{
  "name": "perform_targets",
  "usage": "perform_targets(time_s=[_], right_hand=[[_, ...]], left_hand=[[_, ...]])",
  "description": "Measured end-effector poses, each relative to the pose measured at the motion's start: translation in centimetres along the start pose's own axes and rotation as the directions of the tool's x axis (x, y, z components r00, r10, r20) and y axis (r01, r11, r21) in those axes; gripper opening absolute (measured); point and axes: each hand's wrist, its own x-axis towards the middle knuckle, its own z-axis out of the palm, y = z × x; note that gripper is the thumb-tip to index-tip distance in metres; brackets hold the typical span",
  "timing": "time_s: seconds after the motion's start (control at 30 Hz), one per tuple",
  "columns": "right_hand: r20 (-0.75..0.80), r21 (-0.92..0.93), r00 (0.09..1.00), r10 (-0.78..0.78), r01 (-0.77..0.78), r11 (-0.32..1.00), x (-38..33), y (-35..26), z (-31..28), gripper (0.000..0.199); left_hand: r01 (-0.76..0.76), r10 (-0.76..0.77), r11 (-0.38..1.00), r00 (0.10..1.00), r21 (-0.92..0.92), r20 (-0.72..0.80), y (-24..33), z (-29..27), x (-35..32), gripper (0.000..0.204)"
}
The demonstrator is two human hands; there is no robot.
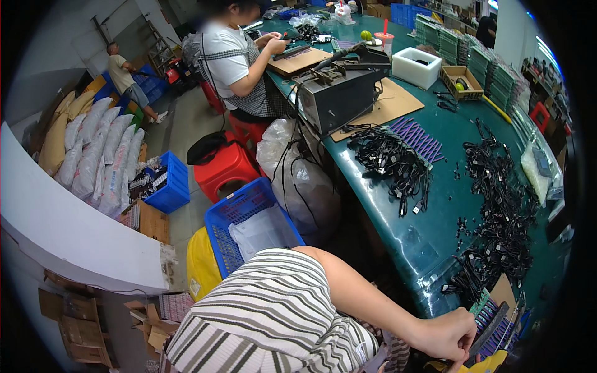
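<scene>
1. Purple-slatted rack — at the green table's near end, beside tangled black plug-ended cables.
2. Left hand — fingers curled together just beside the rack; cannot tell whether they clamp anything.

Tabletop is showing green, cables black, strips purple. Shirt is running white, grey and dark stripes. Crate is reading blue, stool red, bag yellow, foam box white.
</scene>
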Motion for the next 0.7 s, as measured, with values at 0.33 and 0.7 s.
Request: perform_targets(time_s=[0.33,0.7], right_hand=[[-0.084,-0.063,0.996,-0.036,0.031,0.998,-3.7,-1.0,0.3,0.043],[0.050,-0.012,0.997,-0.062,0.063,0.998,-7.1,-3.1,-0.7,0.034]], left_hand=[[0.034,-0.037,0.998,0.998,0.056,0.047,-1.1,-0.8,-3.0,0.015],[-0.049,-0.017,0.952,0.977,0.302,0.212,2.9,-4.7,-2.3,0.016]])
